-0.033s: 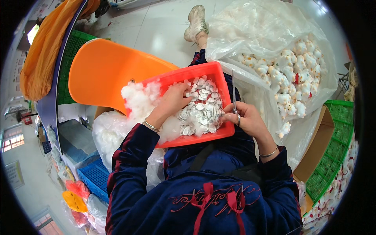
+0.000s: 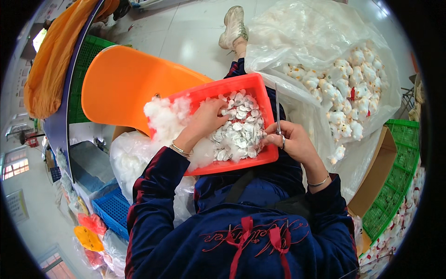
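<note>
at nine o'clock of the lap stands an orange plastic chair [image 2: 121, 88], its seat empty, with a blue crate [image 2: 111, 209] and soft bags low at seven o'clock. the red tray [image 2: 218, 95] rests on the person's lap at centre; a heap of white stuffing [image 2: 165, 116] fills its left part and a layer of small white fabric pieces [image 2: 239, 135] covers the right.

the left hand [image 2: 204, 123] lies palm down in the tray, fingers curled loosely together among the pieces at its twelve o'clock side; i cannot tell whether it has pinched one yet. to do this well i judge it should lift a single piece clear of the heap, away from the stuffing, so no fluff rides along.

the right hand [image 2: 290, 142] sits at the tray's three o'clock rim, closed around the handles of a slim pair of scissors [image 2: 278, 107] whose blades point up toward twelve o'clock, over the tray's right wall. keeping that tip aimed away from the left fingers and steady above the rim looks wise while the other hand sorts.

at two o'clock a big clear bag [image 2: 320, 42] holds many small white plush toys [image 2: 353, 88]; a green crate [image 2: 395, 186] stands at four o'clock.
</note>
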